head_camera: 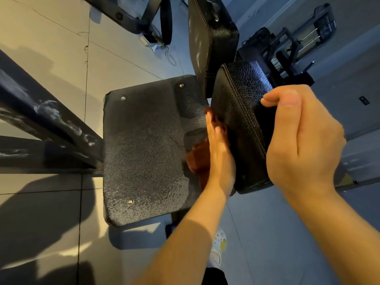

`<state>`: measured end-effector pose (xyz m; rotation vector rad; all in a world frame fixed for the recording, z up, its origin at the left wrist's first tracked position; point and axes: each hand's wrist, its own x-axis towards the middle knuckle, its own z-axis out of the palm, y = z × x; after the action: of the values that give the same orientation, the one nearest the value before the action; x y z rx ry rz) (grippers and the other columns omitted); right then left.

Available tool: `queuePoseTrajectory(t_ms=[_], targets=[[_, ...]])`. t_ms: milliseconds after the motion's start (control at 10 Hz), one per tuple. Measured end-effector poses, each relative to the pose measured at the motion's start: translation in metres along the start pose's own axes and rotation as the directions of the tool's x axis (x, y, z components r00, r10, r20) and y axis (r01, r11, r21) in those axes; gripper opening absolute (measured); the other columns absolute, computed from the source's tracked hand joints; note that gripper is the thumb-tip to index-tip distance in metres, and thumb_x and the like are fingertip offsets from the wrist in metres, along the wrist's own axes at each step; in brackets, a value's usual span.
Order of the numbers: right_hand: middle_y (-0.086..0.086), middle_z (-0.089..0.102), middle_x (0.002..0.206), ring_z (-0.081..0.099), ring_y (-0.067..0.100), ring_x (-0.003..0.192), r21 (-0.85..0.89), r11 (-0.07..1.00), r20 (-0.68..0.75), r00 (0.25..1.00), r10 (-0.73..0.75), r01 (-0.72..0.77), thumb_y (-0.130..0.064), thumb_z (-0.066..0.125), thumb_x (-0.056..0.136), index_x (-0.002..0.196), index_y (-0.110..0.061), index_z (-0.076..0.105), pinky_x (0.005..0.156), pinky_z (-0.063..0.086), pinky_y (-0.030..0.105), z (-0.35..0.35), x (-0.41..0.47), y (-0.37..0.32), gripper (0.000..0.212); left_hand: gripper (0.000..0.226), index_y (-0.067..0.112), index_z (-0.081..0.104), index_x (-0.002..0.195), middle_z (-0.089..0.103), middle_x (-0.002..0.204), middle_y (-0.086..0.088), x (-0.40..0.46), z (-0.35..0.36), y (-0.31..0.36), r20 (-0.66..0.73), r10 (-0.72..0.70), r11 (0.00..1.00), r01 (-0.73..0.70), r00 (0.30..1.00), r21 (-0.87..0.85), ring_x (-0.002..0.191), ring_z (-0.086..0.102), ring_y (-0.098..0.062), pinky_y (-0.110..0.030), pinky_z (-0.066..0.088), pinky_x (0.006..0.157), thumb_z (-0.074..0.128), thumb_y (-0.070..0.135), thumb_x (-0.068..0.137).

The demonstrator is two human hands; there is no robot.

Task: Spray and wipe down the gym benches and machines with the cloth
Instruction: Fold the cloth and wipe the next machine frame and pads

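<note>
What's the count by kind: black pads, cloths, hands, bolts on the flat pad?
Black pads: 3, the flat pad, the gripped pad, the upper pad
Cloths: 1, the brown cloth
Hands: 2, left hand, right hand
Bolts showing on the flat pad: 3
Total: 9

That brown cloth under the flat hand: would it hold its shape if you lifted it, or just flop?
Probably flop: the brown cloth lies creased and bunched beside the black pad, as soft fabric does. It looks light, since the left hand moves it with straight fingers alone. Its fuzzy surface likely drags rather than slides, which suits wiping.
</note>
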<state>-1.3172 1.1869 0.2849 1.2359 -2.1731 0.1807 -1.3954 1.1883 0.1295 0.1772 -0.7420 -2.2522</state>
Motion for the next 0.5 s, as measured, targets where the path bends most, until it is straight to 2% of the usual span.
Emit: queuePoseTrajectory(t_ms=[100, 200, 300, 400, 500], targets=[[0.006, 0.06, 0.072, 0.044, 0.015, 0.06, 0.039, 0.999, -0.075, 0.997, 0.007, -0.004, -0.018, 0.035, 0.103, 0.095, -0.009, 0.063, 0.053, 0.033, 0.026, 0.002, -0.002, -0.006, 0.03, 0.11, 0.037, 0.025, 0.15, 0.027, 0.158, 0.005, -0.053, -0.015, 0.025, -0.059, 0.008, 0.998, -0.004, 0.998, 0.066, 0.145, 0.026, -0.013, -0.043, 0.021, 0.12, 0.051, 0.093, 0.06], [0.005, 0.061, 0.075, 0.049, 0.019, 0.064, 0.064, 0.998, -0.124, 0.992, 0.022, -0.014, -0.028, 0.027, 0.102, 0.094, -0.011, 0.065, 0.058, 0.035, 0.039, 0.007, -0.003, -0.009, 0.043, 0.102, 0.044, 0.017, 0.146, 0.016, 0.16, 0.019, -0.085, 0.017, 0.067, -0.058, -0.161, 0.986, 0.163, 0.985, 0.024, 0.144, 0.016, 0.004, -0.027, 0.017, 0.121, 0.044, 0.094, 0.062], [0.005, 0.063, 0.078, 0.051, 0.018, 0.069, 0.065, 0.998, -0.132, 0.991, 0.027, -0.019, -0.029, 0.026, 0.102, 0.094, -0.012, 0.065, 0.062, 0.036, 0.04, 0.007, -0.003, -0.008, 0.043, 0.085, 0.056, 0.008, 0.142, 0.003, 0.155, 0.036, -0.124, 0.025, 0.078, 0.05, -0.067, 0.996, 0.069, 0.997, -0.047, 0.141, 0.004, 0.014, -0.03, 0.008, 0.123, 0.03, 0.093, 0.069], [0.004, 0.064, 0.08, 0.05, 0.015, 0.07, 0.073, 0.997, -0.144, 0.988, 0.049, -0.039, -0.03, 0.026, 0.101, 0.094, -0.014, 0.065, 0.063, 0.036, 0.039, 0.007, -0.003, -0.009, 0.043, 0.078, 0.053, 0.012, 0.143, 0.006, 0.158, 0.029, -0.092, 0.019, 0.079, 0.048, 0.001, 0.997, 0.002, 0.999, -0.074, 0.144, 0.005, 0.008, -0.036, 0.008, 0.123, 0.032, 0.087, 0.076], [0.004, 0.063, 0.077, 0.05, 0.016, 0.068, 0.066, 0.997, -0.165, 0.985, 0.051, -0.041, -0.029, 0.027, 0.101, 0.091, -0.013, 0.065, 0.061, 0.037, 0.038, 0.009, -0.003, -0.008, 0.043, 0.075, 0.035, 0.017, 0.152, 0.011, 0.163, 0.009, -0.031, 0.013, 0.096, 0.031, 0.108, 0.994, -0.106, 0.994, -0.04, 0.149, 0.009, -0.008, -0.045, 0.011, 0.122, 0.032, 0.074, 0.089]])
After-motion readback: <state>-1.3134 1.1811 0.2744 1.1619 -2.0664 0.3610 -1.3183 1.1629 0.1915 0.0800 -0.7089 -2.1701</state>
